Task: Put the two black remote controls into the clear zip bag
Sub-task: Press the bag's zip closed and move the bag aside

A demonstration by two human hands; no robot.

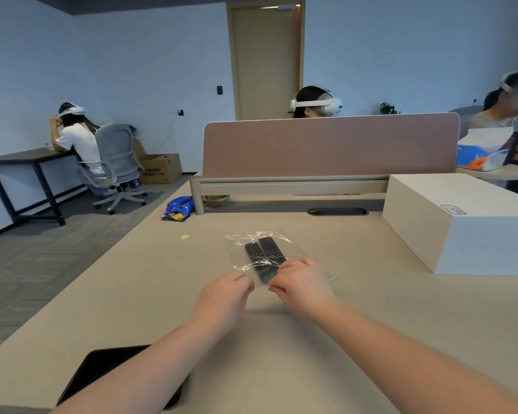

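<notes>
A clear zip bag [237, 249] lies flat on the beige desk [356, 309] in front of me. Two black remote controls sit side by side inside it: the left remote [253, 254] and the right remote [271, 248]. Their near ends reach the bag's near edge. My left hand [225, 294] pinches the bag's near left corner. My right hand [301, 282] pinches the near edge on the right and covers that part of the bag.
A large white box [461, 225] stands on the desk to the right. A black tablet [102, 375] lies near the front left under my forearm. A pink divider panel [329, 144] closes the far edge, with a blue packet [178, 206] at its left. Several people sit beyond.
</notes>
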